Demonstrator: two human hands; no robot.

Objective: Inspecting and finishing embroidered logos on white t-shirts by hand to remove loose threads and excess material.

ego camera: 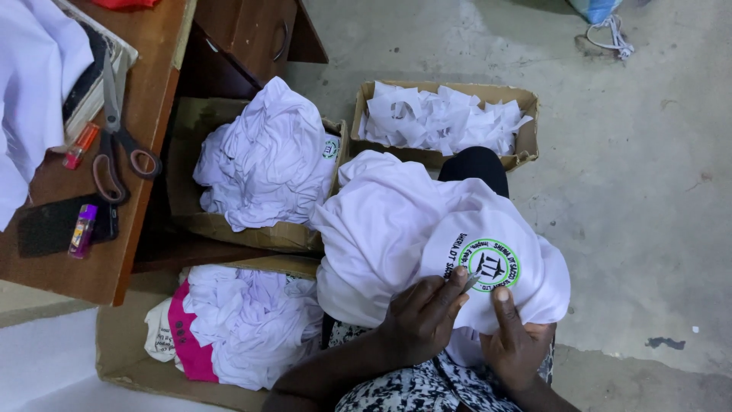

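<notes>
White garment (396,229): draped over the lap, bunched, with a round green-and-black printed emblem (494,265) facing up near both hands.
Left hand (421,319): resting on the cloth just beside the emblem, fingers (450,294) pinched narrow around a small thin metal tool (473,280) whose tip touches the emblem's edge.
Right hand (517,343): gripping the garment from beneath, thumb pressed flat on the cloth just below the emblem.
Lower-left cardboard box (122,351): on the floor, filled with white garments and one pink piece.
Middle cardboard box (183,206): heaped with white garments, beside the lap.
Far cardboard box (526,130): holding white cut pieces.
Desk (152,91): at left, carrying scissors (114,145), a purple lighter (82,229), an orange lighter (80,145).
</notes>
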